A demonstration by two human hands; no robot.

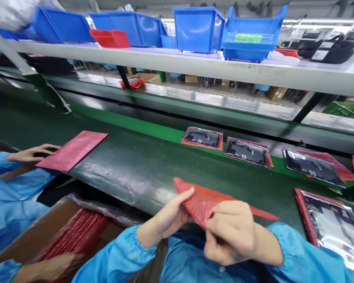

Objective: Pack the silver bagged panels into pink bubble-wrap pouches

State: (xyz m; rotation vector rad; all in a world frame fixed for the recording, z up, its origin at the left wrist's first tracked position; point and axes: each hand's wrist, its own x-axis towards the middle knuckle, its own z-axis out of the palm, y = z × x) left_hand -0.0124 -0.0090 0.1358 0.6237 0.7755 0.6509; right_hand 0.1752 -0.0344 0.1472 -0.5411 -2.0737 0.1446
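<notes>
A red bubble-wrap pouch [202, 198] is held in front of me, tilted above the near edge of the green work surface. My left hand [172, 216] grips its left side, thumb on the upper face and fingers mostly hidden beneath. My right hand [233, 230] is closed on the pouch's near edge with curled fingers. Whether anything is inside the pouch cannot be seen. To the right of my right hand lies a dark flat panel in clear film [332, 224], on a red pouch.
Along the far side lie film-wrapped panels [202, 136] on red pouches. At left, a co-worker's hand [32, 153] touches another red pouch [73, 151]; their other hand [54, 267] is at a carton [32, 236] of stacked red pouches. Blue bins [197, 29] stand on the overhead shelf [165, 61].
</notes>
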